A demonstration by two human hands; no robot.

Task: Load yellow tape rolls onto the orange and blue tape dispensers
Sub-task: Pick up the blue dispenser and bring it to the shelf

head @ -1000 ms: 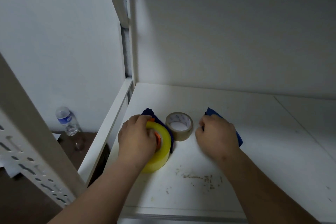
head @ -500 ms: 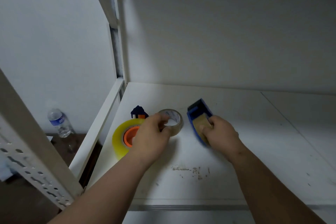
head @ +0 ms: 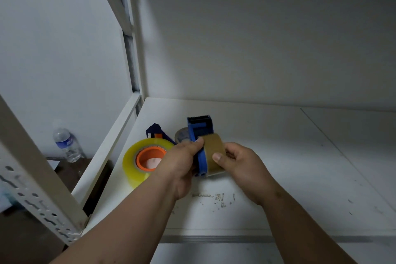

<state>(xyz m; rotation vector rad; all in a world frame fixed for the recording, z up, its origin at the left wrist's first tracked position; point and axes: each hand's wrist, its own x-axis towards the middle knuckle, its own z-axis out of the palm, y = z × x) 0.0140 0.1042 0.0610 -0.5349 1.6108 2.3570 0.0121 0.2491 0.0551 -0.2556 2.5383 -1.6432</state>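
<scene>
Currently both hands work mid-shelf; bare white shelf (head: 300, 156) lies to the right, frame rail close on the left. Since half a second ago the left hand (head: 182, 161) left the small roll (head: 181, 135) and now pinches the blue dispenser (head: 200, 135), lifted, cutter end pointing away, long axis front-to-back. Right hand (head: 240, 163) fingers curl round its brown roll (head: 214, 152). Yellow roll (head: 141, 156) sits left on the orange dispenser (head: 150, 157).

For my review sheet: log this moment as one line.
left hand: grips blue dispenser | right hand: holds brown roll | yellow roll: on orange hub, shelf
</scene>
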